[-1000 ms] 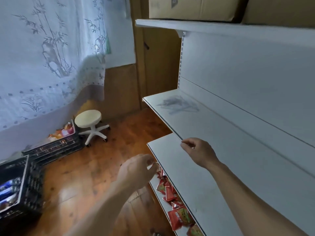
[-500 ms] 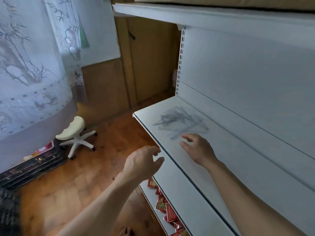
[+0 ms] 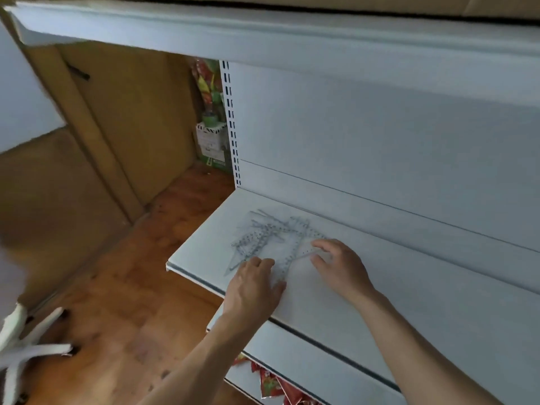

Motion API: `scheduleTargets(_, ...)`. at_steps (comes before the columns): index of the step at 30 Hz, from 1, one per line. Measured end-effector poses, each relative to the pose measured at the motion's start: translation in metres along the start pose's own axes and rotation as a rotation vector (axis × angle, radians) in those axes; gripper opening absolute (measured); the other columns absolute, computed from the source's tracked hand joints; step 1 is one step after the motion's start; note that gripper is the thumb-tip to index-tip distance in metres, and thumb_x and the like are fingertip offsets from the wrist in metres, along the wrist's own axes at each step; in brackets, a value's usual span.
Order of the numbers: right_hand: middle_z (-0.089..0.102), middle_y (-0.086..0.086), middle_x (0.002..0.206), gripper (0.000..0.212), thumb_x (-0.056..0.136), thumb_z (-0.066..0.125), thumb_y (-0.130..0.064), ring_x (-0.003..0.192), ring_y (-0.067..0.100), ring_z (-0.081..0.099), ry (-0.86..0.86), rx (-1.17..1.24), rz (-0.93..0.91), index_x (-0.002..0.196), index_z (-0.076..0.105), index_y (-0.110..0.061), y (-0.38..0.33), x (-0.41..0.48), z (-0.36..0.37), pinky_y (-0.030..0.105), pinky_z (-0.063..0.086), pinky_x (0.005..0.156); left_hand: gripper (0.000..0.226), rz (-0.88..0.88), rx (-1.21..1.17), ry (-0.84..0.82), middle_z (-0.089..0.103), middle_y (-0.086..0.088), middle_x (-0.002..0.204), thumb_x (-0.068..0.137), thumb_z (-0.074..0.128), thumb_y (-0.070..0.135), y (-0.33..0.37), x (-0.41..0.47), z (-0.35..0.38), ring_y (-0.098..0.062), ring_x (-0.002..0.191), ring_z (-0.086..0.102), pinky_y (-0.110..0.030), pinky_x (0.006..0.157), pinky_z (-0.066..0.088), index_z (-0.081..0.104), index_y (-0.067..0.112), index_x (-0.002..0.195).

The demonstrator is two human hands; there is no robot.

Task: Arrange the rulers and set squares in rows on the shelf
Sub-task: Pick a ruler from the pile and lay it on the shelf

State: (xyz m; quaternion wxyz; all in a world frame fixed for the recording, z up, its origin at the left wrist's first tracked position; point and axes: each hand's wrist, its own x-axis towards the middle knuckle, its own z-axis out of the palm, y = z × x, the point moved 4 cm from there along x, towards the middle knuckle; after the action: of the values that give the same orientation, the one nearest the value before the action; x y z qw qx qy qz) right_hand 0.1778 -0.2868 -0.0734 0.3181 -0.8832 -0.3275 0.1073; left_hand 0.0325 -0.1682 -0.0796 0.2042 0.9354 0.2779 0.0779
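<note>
Head view: clear rulers and set squares (image 3: pixel 271 238) heaped crisscross near left end of shelf (image 3: pixel 336 305). Now left hand (image 3: pixel 254 287) flat, fingers together, on pile's near edge; right hand (image 3: pixel 340 267) spread, touching its right edge. Wooden floor (image 3: pixel 131 302) below, red packets (image 3: pixel 271 381) lower down.

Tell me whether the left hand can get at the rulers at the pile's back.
Probably yes. The left hand touches the near edge of the pile of rulers and set squares; the shelf beyond it shows nothing in the way, and the right hand is at its right side.
</note>
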Motion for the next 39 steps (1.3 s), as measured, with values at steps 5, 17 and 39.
scheduleTargets(5,0.060,-0.006,0.123,0.029,0.090,0.058,-0.025,0.111,0.011,0.056,0.080,0.074,0.141,0.118,0.064,-0.024,0.005,-0.007,0.004,0.017,0.035,0.087,0.035,0.149,0.062,-0.050,0.060,0.001,0.115,0.094,0.048,0.038,-0.004,0.011,-0.006,-0.017,0.105,0.055,-0.031,0.089,0.050,0.056,0.020,0.124)
scheduleTargets(17,0.067,-0.009,0.107,0.032,0.087,0.064,-0.035,0.086,0.007,0.066,0.360,0.604,0.452,0.117,0.062,-0.025,0.019,-0.016,0.002,0.025,0.051,0.077,0.022,0.191,-0.233,-0.140,0.071,0.012,0.101,0.092,0.057,0.028,-0.029,0.030,-0.018,-0.008,0.090,0.064,-0.025,0.085,0.052,0.071,0.028,0.109)
scheduleTargets(39,0.048,-0.006,0.142,0.047,0.088,0.066,-0.027,0.132,0.012,0.039,0.521,-0.271,0.128,0.133,0.054,-0.021,0.005,-0.123,-0.051,0.028,0.036,0.106,0.015,0.127,-1.149,-0.770,0.074,-0.006,0.087,0.091,0.058,0.009,0.073,0.003,-0.004,-0.016,0.078,0.069,-0.022,0.067,0.053,0.072,0.010,0.096)
